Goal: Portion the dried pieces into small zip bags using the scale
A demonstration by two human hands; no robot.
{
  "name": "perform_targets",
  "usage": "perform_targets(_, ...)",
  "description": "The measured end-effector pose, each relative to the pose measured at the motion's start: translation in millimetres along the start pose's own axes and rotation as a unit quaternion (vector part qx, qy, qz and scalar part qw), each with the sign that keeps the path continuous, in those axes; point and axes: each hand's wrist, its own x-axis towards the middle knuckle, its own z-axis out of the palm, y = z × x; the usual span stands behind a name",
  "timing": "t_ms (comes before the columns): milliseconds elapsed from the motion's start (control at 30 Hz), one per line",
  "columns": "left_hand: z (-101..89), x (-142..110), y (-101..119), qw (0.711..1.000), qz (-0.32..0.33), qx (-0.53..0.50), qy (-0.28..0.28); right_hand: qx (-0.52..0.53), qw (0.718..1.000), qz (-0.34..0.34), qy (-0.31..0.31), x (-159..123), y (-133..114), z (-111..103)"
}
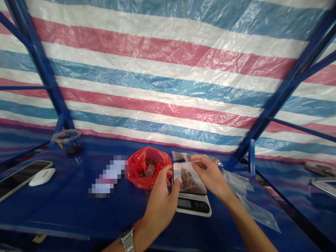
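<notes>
A clear plastic bag (189, 180) with brown dried pieces inside lies on a kitchen scale (194, 206) that has a dark panel with a display and buttons. My left hand (162, 194) is at the bag's left side, thumb and fingers apart, its fingertips close to the bag's edge. At the bag's upper right corner is my right hand (210, 174), with bent fingers spaced apart; whether they touch the plastic is hard to tell. Just left of the scale sits an open red plastic bag (136, 175), holding more brown pieces and a small clear cup (150, 170).
Filled bags (180, 156) lie behind the scale, and flat transparent bags (258, 211) to the right. Leftward on the blue table (78, 210) are a phone (21, 176), a white case (42, 177) and a plastic cup with dark liquid (70, 143). Blue metal posts (265, 101) flank a striped tarp.
</notes>
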Motion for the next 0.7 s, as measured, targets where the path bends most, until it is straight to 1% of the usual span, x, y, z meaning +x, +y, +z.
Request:
perform_targets(67, 2.6, -1, 2, 1.0, -0.009, -0.003, 0.011, 0.056, 0.998, -0.02, -0.021, -6, -22, 11)
perform_targets(133, 1.9, 2, 4, 1.0, -0.005, -0.017, 0.024, 0.082, 0.995, -0.04, -0.039, -16, -44, 25)
perform_targets(200, -0.9, 7, 6, 0.998, -0.006, -0.062, 0.03, 0.103, 0.991, -0.066, -0.063, -26, -64, 39)
perform_targets(267, -5.3, 15, 7, 0.991, -0.008, -0.133, 0.012, 0.11, 0.986, -0.094, -0.08, -32, -79, 50)
perform_targets(300, -8.4, 19, 6, 0.986, -0.01, -0.166, -0.001, 0.108, 0.985, -0.107, -0.08, -33, -84, 54)
perform_targets(367, -17.5, 28, 4, 0.981, -0.01, -0.193, -0.003, 0.097, 0.986, -0.122, -0.052, -31, -89, 60)
perform_targets(433, -31.3, 37, 3, 0.986, -0.007, -0.164, 0.039, 0.075, 0.99, -0.12, -0.009, -24, -88, 69)
perform_targets(467, -39.8, 41, 2, 0.988, -0.003, -0.139, 0.068, 0.054, 0.992, -0.115, -0.001, -20, -85, 75)
perform_targets(500, -49.1, 45, 2, 0.989, 0.0, -0.117, 0.09, 0.022, 0.994, -0.11, -0.007, -17, -83, 82)
perform_targets(567, -68.3, 51, 2, 0.991, 0.002, -0.07, 0.115, -0.077, 0.99, -0.107, -0.053, -10, -76, 101)
perform_targets(633, -85.5, 54, 1, 0.992, -0.014, 0.023, 0.126, -0.201, 0.969, -0.108, -0.091, -6, -71, 121)
perform_targets(700, -98.1, 55, -2, 0.981, -0.038, 0.145, 0.124, -0.303, 0.942, -0.104, -0.103, -3, -68, 136)
